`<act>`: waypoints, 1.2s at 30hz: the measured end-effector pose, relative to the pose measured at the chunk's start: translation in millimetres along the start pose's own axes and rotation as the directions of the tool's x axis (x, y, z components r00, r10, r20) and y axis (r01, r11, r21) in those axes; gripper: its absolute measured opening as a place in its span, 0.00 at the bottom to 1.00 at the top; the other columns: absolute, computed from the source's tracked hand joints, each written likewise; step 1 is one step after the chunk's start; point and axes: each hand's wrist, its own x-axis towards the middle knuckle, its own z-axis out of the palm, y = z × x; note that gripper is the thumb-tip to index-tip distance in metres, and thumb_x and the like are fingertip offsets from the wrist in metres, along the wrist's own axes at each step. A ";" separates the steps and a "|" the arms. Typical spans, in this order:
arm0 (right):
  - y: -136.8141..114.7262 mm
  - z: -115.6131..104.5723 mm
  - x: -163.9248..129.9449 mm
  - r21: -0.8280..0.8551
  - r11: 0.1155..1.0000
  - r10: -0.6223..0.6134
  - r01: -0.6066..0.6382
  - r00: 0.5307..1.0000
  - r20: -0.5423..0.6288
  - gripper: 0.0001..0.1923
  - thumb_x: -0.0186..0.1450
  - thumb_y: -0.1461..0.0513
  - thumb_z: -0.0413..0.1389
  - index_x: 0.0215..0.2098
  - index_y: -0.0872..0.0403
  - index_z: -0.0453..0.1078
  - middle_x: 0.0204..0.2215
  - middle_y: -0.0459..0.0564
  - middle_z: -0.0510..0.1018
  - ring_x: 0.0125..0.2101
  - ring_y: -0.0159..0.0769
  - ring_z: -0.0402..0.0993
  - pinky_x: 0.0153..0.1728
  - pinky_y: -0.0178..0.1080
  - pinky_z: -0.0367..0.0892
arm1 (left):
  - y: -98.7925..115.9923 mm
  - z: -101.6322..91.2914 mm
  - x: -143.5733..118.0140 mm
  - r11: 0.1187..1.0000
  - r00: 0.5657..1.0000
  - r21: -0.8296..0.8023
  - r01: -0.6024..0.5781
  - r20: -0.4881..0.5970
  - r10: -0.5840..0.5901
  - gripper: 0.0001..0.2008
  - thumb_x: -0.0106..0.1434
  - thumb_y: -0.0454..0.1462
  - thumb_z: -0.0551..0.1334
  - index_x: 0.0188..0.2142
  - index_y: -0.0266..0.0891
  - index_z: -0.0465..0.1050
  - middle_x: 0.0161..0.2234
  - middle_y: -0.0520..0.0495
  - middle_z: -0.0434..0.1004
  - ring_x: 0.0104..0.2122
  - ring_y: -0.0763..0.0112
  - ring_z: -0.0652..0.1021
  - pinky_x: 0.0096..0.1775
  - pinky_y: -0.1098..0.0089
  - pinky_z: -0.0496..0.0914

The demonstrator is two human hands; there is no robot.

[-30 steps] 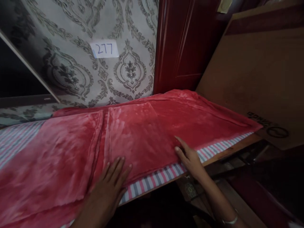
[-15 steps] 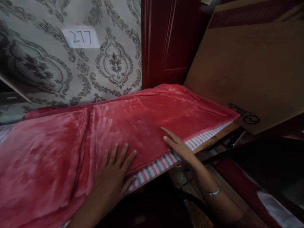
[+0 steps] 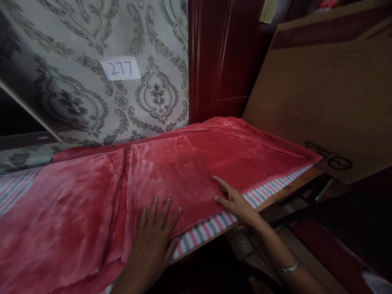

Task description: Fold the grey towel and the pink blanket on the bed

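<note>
A red plush blanket [image 3: 171, 175] lies along a table, its left and middle parts folded over into flat panels with a narrow gap between them. My left hand [image 3: 156, 232] rests flat on the near edge of the middle panel, fingers spread. Farther right, my right hand [image 3: 231, 200] touches the same panel near its right side, thumb and fingers apart. A bracelet [image 3: 290, 267] circles the right wrist. Under the blanket, a striped cloth [image 3: 203, 234] in pink, grey and white shows along the front edge.
Patterned wallpaper with a paper marked 277 [image 3: 121, 68] rises behind the table. A dark red door [image 3: 220, 53] stands at the back, and a large cardboard box [image 3: 324, 90] leans at the right. The table's wooden edge [image 3: 288, 188] shows at the right front.
The whole view has shifted, so everything sits lower and farther right. Both hands stay on the blanket in nearly the same places; the right fingers are slightly more bent.
</note>
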 end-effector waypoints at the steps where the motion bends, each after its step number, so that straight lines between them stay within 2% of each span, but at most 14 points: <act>1: -0.4 -2.0 1.8 -0.013 1.000 0.013 -0.013 1.000 0.005 0.37 0.65 0.50 0.56 0.69 0.51 0.57 0.65 0.56 0.65 0.63 0.47 0.64 0.61 0.53 0.61 | 0.0 1.7 -0.9 1.000 1.000 0.000 0.006 -0.004 -0.006 0.32 0.64 0.43 0.61 0.67 0.53 0.59 0.70 0.45 0.55 0.68 0.41 0.55 0.59 0.40 0.59; 7: 1.9 -1.2 23.9 -0.199 0.974 0.094 -0.105 0.994 -0.063 0.38 0.65 0.47 0.54 0.68 0.55 0.58 0.56 0.60 0.75 0.56 0.51 0.72 0.54 0.53 0.69 | -0.5 2.4 -2.7 0.999 1.000 0.036 -0.007 -0.027 0.008 0.34 0.63 0.43 0.61 0.68 0.53 0.57 0.70 0.45 0.55 0.68 0.41 0.55 0.58 0.41 0.60; 12: 7.7 14.9 22.7 -0.290 0.957 -0.014 0.015 1.000 0.007 0.38 0.64 0.57 0.54 0.71 0.52 0.53 0.60 0.58 0.71 0.56 0.47 0.72 0.54 0.51 0.69 | -0.5 6.2 -5.0 0.996 0.995 0.091 -0.022 -0.094 0.030 0.36 0.61 0.43 0.62 0.68 0.53 0.57 0.69 0.46 0.56 0.67 0.44 0.58 0.59 0.44 0.61; 14: 8.5 11.8 20.2 -0.328 0.943 -0.036 0.046 0.999 0.038 0.37 0.64 0.57 0.54 0.70 0.52 0.54 0.60 0.58 0.72 0.55 0.46 0.74 0.52 0.49 0.71 | -4.3 13.9 -14.0 0.995 0.995 0.101 -0.023 -0.094 0.032 0.38 0.59 0.43 0.65 0.68 0.53 0.58 0.69 0.46 0.57 0.66 0.42 0.58 0.58 0.46 0.62; 16: 6.0 1.0 22.5 -0.398 0.916 -0.022 0.054 0.996 0.084 0.34 0.63 0.57 0.55 0.68 0.52 0.60 0.56 0.57 0.76 0.52 0.48 0.76 0.49 0.49 0.72 | -12.4 18.2 -27.4 0.994 0.996 0.111 -0.021 -0.080 0.030 0.39 0.57 0.44 0.67 0.67 0.53 0.58 0.68 0.45 0.60 0.65 0.41 0.61 0.58 0.46 0.64; 18: -0.4 -12.4 33.0 -0.486 0.871 -0.035 0.062 0.997 0.065 0.31 0.64 0.55 0.55 0.64 0.50 0.65 0.51 0.56 0.80 0.49 0.49 0.78 0.47 0.49 0.73 | -23.7 10.2 -39.4 0.995 0.996 0.083 -0.062 -0.053 0.067 0.37 0.58 0.44 0.67 0.66 0.56 0.60 0.64 0.45 0.67 0.62 0.45 0.67 0.56 0.51 0.68; 20: -9.6 -20.4 53.3 -0.542 0.834 -0.132 0.101 0.991 -0.018 0.28 0.66 0.53 0.53 0.64 0.48 0.65 0.52 0.56 0.79 0.50 0.50 0.77 0.48 0.50 0.72 | -35.6 -13.5 -40.8 0.993 0.993 -0.027 -0.118 -0.008 0.118 0.30 0.63 0.44 0.63 0.64 0.58 0.63 0.58 0.49 0.75 0.56 0.54 0.75 0.52 0.59 0.73; 22: -19.4 -17.3 81.9 -0.546 0.816 -0.258 0.190 0.965 -0.050 0.29 0.68 0.52 0.50 0.66 0.47 0.62 0.58 0.56 0.74 0.56 0.48 0.73 0.54 0.51 0.69 | -47.3 -45.1 -23.4 0.979 0.996 -0.197 -0.059 0.053 0.071 0.23 0.68 0.43 0.57 0.62 0.58 0.66 0.54 0.52 0.78 0.51 0.62 0.79 0.49 0.65 0.75; 24: -28.5 -4.0 115.1 -0.526 0.797 -0.339 0.297 0.941 0.017 0.31 0.69 0.52 0.49 0.68 0.49 0.58 0.64 0.55 0.67 0.62 0.46 0.66 0.60 0.52 0.64 | -60.6 -69.5 13.9 0.951 0.994 -0.302 0.067 0.097 -0.040 0.22 0.71 0.40 0.51 0.62 0.58 0.66 0.55 0.54 0.77 0.51 0.68 0.79 0.51 0.67 0.75; 26: -37.6 13.6 149.3 -0.527 0.779 -0.341 0.339 0.935 0.097 0.32 0.69 0.54 0.48 0.70 0.51 0.55 0.67 0.55 0.62 0.65 0.44 0.60 0.64 0.53 0.58 | -77.7 -75.5 63.6 0.923 0.980 -0.350 0.157 0.167 -0.104 0.24 0.71 0.43 0.50 0.66 0.50 0.61 0.62 0.50 0.70 0.59 0.65 0.73 0.58 0.63 0.70; 29: -52.0 35.3 195.4 -0.605 0.761 -0.199 0.233 0.972 0.124 0.33 0.69 0.57 0.46 0.70 0.57 0.53 0.69 0.59 0.55 0.69 0.47 0.50 0.65 0.55 0.54 | -108.5 -53.2 136.9 0.907 0.913 -0.266 0.327 0.337 -0.231 0.35 0.68 0.48 0.55 0.69 0.35 0.54 0.68 0.37 0.56 0.68 0.58 0.59 0.64 0.60 0.61; 31: -59.9 44.9 218.5 -0.657 0.741 -0.106 0.138 0.990 0.089 0.32 0.70 0.57 0.45 0.71 0.58 0.51 0.70 0.61 0.52 0.70 0.49 0.45 0.64 0.57 0.53 | -129.0 -30.8 172.0 0.885 0.844 -0.145 0.442 0.403 -0.355 0.36 0.68 0.49 0.53 0.70 0.32 0.51 0.70 0.34 0.50 0.69 0.56 0.54 0.65 0.58 0.57; 33: -61.4 53.3 233.5 -0.685 0.724 -0.072 0.080 0.997 0.041 0.32 0.72 0.55 0.44 0.71 0.56 0.51 0.70 0.61 0.51 0.70 0.51 0.44 0.64 0.60 0.51 | -147.8 -10.4 191.0 0.860 0.807 -0.079 0.504 0.398 -0.436 0.37 0.69 0.50 0.51 0.70 0.31 0.49 0.71 0.31 0.46 0.70 0.51 0.51 0.66 0.51 0.53; 36: -44.9 67.5 241.5 -0.719 0.690 -0.083 0.080 0.996 0.031 0.31 0.72 0.52 0.44 0.71 0.53 0.52 0.71 0.59 0.51 0.70 0.49 0.41 0.65 0.62 0.46 | -172.0 15.4 191.3 0.832 0.782 -0.030 0.554 0.362 -0.508 0.37 0.69 0.52 0.50 0.70 0.32 0.50 0.71 0.30 0.46 0.70 0.47 0.48 0.66 0.45 0.47</act>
